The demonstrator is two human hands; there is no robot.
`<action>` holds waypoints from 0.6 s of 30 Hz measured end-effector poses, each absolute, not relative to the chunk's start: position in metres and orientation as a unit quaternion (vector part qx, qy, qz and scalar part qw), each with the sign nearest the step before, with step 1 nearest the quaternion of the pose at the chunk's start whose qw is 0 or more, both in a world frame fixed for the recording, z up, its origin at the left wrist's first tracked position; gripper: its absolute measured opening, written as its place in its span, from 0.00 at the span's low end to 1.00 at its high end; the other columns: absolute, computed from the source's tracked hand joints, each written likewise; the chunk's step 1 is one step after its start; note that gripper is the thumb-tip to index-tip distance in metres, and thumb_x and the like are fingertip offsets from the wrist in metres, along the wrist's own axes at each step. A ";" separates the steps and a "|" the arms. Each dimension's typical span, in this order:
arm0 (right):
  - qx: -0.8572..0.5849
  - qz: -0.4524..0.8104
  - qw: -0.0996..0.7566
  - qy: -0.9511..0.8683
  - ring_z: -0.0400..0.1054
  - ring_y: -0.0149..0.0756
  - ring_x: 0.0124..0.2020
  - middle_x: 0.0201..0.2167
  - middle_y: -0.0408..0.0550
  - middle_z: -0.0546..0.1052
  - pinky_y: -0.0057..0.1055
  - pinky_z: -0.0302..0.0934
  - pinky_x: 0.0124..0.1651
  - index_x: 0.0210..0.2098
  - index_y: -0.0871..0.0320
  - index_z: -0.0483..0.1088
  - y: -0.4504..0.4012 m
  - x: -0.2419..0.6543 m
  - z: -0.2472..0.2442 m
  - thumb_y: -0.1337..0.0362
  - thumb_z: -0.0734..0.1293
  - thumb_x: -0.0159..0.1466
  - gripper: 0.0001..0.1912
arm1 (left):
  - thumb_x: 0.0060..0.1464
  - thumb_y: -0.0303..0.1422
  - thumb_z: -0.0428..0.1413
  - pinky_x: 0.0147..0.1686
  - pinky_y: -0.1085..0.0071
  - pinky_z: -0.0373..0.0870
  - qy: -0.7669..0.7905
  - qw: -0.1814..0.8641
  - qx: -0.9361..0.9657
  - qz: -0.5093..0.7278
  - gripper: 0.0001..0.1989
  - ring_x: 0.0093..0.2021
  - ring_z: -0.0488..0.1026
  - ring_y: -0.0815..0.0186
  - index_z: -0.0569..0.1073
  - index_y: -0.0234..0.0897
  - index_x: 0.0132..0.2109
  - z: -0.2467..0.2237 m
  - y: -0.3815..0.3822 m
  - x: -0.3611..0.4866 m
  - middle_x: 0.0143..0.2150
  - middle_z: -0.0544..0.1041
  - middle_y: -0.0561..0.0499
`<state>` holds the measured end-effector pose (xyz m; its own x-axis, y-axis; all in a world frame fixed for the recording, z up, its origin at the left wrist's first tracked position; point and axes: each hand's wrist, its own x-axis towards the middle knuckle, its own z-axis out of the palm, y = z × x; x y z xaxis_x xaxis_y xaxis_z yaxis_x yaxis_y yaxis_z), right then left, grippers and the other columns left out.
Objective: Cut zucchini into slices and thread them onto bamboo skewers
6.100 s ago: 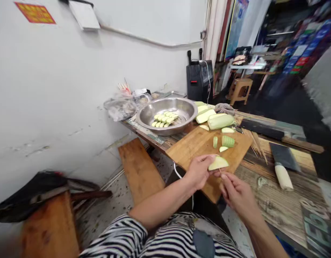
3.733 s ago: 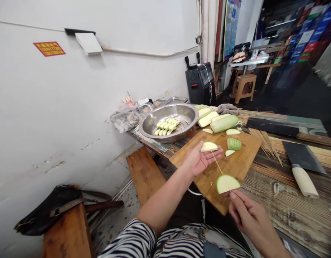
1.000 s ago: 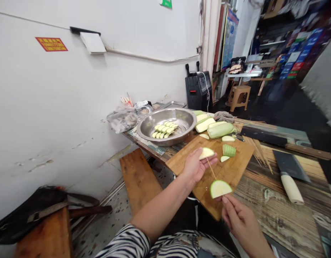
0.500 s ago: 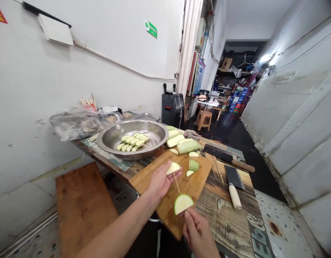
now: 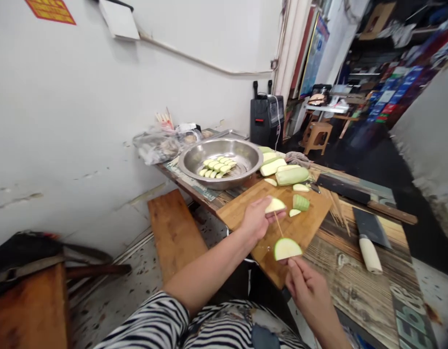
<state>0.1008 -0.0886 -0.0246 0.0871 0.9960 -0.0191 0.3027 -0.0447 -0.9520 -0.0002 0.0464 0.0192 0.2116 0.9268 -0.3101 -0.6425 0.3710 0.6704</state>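
A skewer (image 5: pixel 278 225) slants just right of the frame's centre, its top at the edge of an upper slice (image 5: pixel 275 205) of squash gripped by the left hand (image 5: pixel 256 218), and a lower slice (image 5: pixel 287 248) threaded on it. The right hand (image 5: pixel 307 286) pinches its bottom end. The cutting board (image 5: pixel 242 206) lies beneath; a metal bowl (image 5: pixel 218 183) stands upper centre, a cleaver (image 5: pixel 365 240) right.

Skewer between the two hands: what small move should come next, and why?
Probably push the skewer gently through the upper slice. The left hand holds that slice, the skewer reaches its flat edge, and the right hand pinches the skewer's other end, just below the lower slice, which is already threaded.
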 end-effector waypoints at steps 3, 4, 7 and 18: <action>-0.607 0.383 0.418 -0.557 0.50 0.27 0.14 0.12 0.35 0.57 0.25 0.46 0.20 0.28 0.58 0.66 -0.088 0.102 -0.026 0.48 0.55 0.65 0.22 | 0.56 0.27 0.52 0.45 0.55 0.73 0.351 0.751 0.201 0.522 0.07 0.30 0.77 0.62 0.71 0.30 0.31 0.021 0.045 0.001 0.30 0.77 0.44; -0.608 0.382 0.419 -0.557 0.51 0.27 0.14 0.12 0.36 0.58 0.25 0.46 0.19 0.28 0.58 0.66 -0.088 0.102 -0.026 0.48 0.55 0.65 0.22 | 0.56 0.27 0.52 0.46 0.54 0.72 0.349 0.752 0.201 0.521 0.07 0.30 0.77 0.62 0.71 0.30 0.32 0.021 0.044 0.001 0.30 0.77 0.44; -0.609 0.383 0.421 -0.552 0.50 0.27 0.14 0.12 0.36 0.58 0.25 0.46 0.19 0.27 0.58 0.65 -0.087 0.103 -0.027 0.48 0.55 0.65 0.22 | 0.56 0.28 0.52 0.48 0.52 0.70 0.349 0.755 0.206 0.516 0.07 0.32 0.77 0.62 0.71 0.31 0.31 0.019 0.044 0.002 0.31 0.77 0.45; -0.574 0.510 0.459 -0.447 0.45 0.23 0.11 0.12 0.33 0.57 0.22 0.38 0.14 0.32 0.59 0.67 -0.087 0.105 -0.028 0.46 0.61 0.62 0.20 | 0.56 0.27 0.52 0.47 0.55 0.72 0.341 0.766 0.202 0.506 0.06 0.33 0.77 0.62 0.73 0.31 0.32 0.019 0.045 0.002 0.32 0.77 0.44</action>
